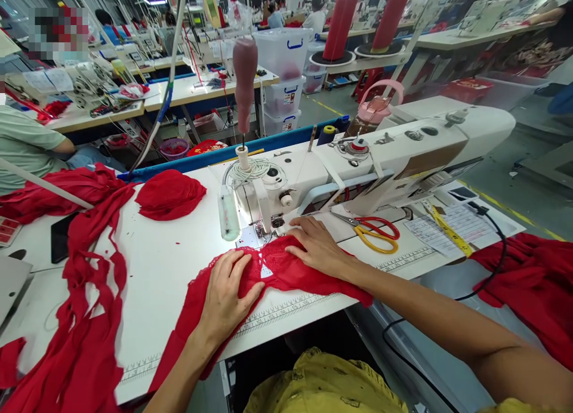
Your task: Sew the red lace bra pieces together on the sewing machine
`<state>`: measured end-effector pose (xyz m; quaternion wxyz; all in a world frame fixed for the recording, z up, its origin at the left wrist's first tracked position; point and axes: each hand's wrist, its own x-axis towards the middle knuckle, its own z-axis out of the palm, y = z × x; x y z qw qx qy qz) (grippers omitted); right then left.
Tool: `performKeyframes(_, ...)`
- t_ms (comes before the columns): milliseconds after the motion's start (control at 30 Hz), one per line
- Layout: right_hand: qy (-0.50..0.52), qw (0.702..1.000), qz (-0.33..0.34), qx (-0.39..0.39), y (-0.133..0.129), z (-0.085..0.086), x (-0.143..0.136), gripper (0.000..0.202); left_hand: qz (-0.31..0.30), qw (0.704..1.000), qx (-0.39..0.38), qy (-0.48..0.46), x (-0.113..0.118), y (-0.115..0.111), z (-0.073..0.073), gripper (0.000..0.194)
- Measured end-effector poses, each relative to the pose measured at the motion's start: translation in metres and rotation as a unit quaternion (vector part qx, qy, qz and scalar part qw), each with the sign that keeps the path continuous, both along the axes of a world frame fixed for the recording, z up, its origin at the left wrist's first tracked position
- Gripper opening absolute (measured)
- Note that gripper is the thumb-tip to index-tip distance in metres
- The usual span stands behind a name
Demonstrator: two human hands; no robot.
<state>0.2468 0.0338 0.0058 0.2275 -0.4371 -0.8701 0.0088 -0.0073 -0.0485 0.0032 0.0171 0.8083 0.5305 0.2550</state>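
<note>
A red lace bra (295, 276) lies across the front of the white sewing table, with a small criss-crossed opening at its middle. My left hand (227, 290) rests on its left part, fingers stretched out over the lace. On the right part lies my right hand (320, 249), its fingers spread and flat on the fabric. The top edge of the bra is close to the needle area of a white sewing machine (313, 174); whether it lies under the presser foot I cannot tell. Scissors (376, 234) with red and yellow handles lie right of my right hand.
Red fabric strips (85, 305) and a round pile of red pieces (171, 193) lie on the left. A yellow tape measure (450, 231) crosses papers at right. Red cloth (528, 287) and a black cable (499, 258) are beside the table. A co-worker's sleeve (27, 138) shows at left.
</note>
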Motion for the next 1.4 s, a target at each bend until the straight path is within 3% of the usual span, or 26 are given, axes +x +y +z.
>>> performKeyframes(100,0.026,0.998,0.018,0.049,-0.006,0.005,-0.008,0.01,0.059,0.998,0.032,0.006,0.009,0.007,0.008,0.056)
performKeyframes(167,0.057,0.994,0.021,0.087,-0.021,0.016,-0.017,0.013,0.053,0.999,0.01,0.006,0.015,0.012,0.012,0.06)
performKeyframes(233,0.079,0.991,0.035,0.099,-0.041,0.032,-0.025,0.015,0.035,0.999,-0.035,-0.002,0.019,0.018,0.016,0.036)
performKeyframes(300,0.073,0.99,0.104,0.063,-0.063,0.047,-0.029,0.017,0.029,0.998,-0.064,-0.01,0.02,0.02,0.018,0.008)
performKeyframes(400,0.069,0.967,0.243,-0.044,-0.081,0.058,-0.026,0.017,0.036,0.999,0.021,-0.023,0.017,0.016,0.019,0.022)
performKeyframes(500,0.133,0.971,0.184,-0.078,-0.072,0.05,-0.023,0.012,0.016,0.985,0.167,-0.05,0.016,0.009,0.021,0.029)
performKeyframes(567,0.18,0.968,0.149,-0.093,-0.059,0.038,-0.025,0.021,-0.018,0.973,0.222,-0.063,0.018,0.005,0.023,0.027)
performKeyframes(633,0.216,0.95,0.179,-0.136,-0.048,0.026,-0.03,0.033,-0.052,0.964,0.255,-0.056,0.02,0.002,0.025,0.022)
performKeyframes(733,0.252,0.924,0.22,-0.186,-0.044,0.015,-0.037,0.035,-0.083,0.955,0.282,-0.033,0.019,-0.001,0.025,0.019)
performKeyframes(900,0.272,0.93,0.207,-0.134,-0.052,0.01,-0.038,0.026,-0.07,0.965,0.254,-0.015,0.006,-0.018,0.02,0.035)
performKeyframes(1100,0.297,0.927,0.2,-0.112,-0.056,0.006,-0.037,0.027,0.003,0.976,0.156,-0.151,0.013,-0.049,0.02,0.034)
performKeyframes(1233,0.297,0.925,0.211,-0.111,-0.059,0.009,-0.039,0.023,0.069,0.975,0.181,-0.108,0.025,-0.043,0.014,0.028)
performKeyframes(1400,0.209,0.949,0.219,-0.085,-0.063,0.026,-0.035,0.011,0.031,0.975,0.171,-0.135,0.025,-0.04,0.008,0.021)
